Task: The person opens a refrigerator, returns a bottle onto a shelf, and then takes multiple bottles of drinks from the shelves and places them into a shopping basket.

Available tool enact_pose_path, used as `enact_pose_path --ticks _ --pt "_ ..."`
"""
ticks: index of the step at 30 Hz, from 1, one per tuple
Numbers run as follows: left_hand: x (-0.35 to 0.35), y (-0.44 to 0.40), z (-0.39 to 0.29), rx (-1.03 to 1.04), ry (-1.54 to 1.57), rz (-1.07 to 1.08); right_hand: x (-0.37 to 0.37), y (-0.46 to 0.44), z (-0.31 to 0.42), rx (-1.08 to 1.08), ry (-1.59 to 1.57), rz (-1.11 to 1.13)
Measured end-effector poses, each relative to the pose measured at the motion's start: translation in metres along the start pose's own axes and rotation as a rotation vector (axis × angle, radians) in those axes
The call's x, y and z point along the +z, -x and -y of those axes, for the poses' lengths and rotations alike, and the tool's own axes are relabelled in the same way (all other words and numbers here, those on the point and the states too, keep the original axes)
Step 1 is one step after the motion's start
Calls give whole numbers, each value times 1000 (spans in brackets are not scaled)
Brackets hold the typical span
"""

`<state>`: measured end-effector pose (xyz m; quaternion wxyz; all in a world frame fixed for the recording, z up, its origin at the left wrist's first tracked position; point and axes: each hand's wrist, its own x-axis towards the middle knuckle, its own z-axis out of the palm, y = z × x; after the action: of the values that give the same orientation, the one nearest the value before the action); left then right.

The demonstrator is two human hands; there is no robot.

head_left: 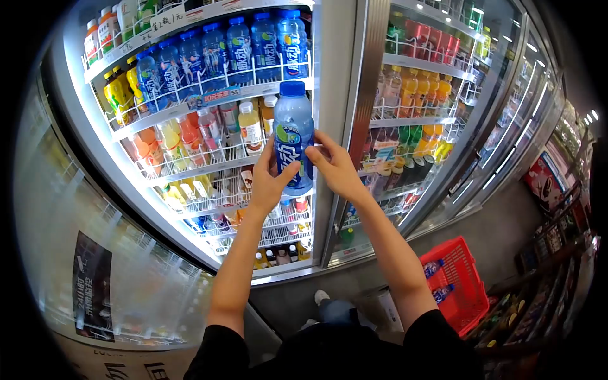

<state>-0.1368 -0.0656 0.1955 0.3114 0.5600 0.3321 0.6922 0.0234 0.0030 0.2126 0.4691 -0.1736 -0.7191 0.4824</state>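
Note:
Both hands hold one blue drink bottle [294,120] upright in front of the open fridge. My left hand [272,180] is closed round its left side, the thumb lying across the label. On the other side, my right hand [335,166] grips it with thumb and fingers; some fingertips are hidden behind the bottle. The bottle has a blue cap and a blue label with white characters and a green fruit picture. Behind it, a row of similar blue bottles [239,47] stands on an upper wire shelf [209,83].
Lower shelves hold juice bottles [250,126] in several colours. An opened glass door [126,253] stands at left; a closed fridge door [418,107] is at right. On the floor at right, a red basket [468,278] holds blue-labelled bottles [442,292]. Snack shelves [538,297] stand beyond.

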Motion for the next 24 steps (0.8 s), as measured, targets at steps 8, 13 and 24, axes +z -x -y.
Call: enact_pose_path --ticks 8,13,24 --pt "50 37 26 -96 -84 66 -25 77 -1 65 21 -211" --pt "101 64 46 -240 -38 117 -59 132 -18 127 18 -330" --pt "230 126 93 -389 130 294 -157 259 -21 186 46 -532"
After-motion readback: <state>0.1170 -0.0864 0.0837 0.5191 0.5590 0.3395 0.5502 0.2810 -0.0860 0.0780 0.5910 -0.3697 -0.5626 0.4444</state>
